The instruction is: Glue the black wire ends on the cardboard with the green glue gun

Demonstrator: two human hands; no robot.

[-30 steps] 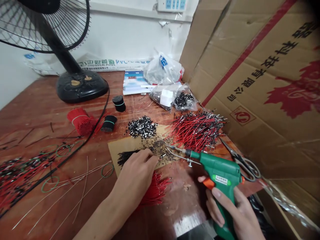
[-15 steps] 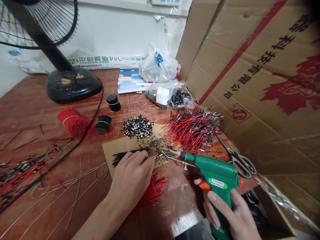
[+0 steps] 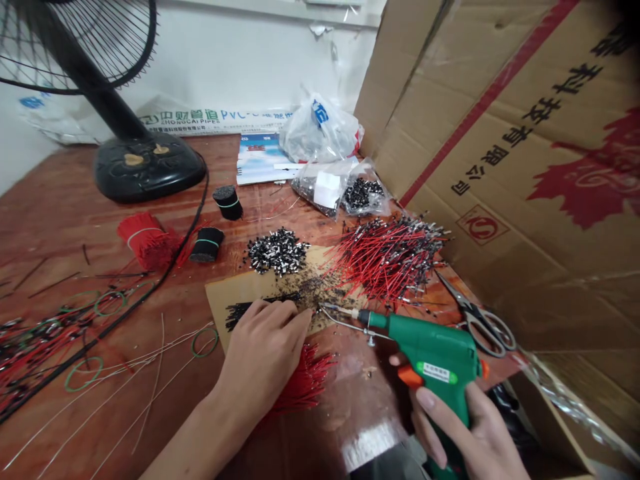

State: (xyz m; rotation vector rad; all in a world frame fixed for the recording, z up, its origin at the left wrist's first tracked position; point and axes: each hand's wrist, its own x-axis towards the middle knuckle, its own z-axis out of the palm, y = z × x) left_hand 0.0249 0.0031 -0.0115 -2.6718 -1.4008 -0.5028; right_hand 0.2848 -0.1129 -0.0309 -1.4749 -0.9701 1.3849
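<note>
A person's right hand (image 3: 465,427) is gripping a green soldering gun (image 3: 430,360), its tip pointing left along the worktop (image 3: 75,220) toward the left hand (image 3: 265,350), whose fingers (image 3: 295,320) are pinching narrowly at a small part, too small to identify, on the cardboard sheet (image 3: 225,300), just beside the tip.

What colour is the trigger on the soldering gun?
Orange, on the green soldering gun held in the right hand; seen in the head view.
</note>
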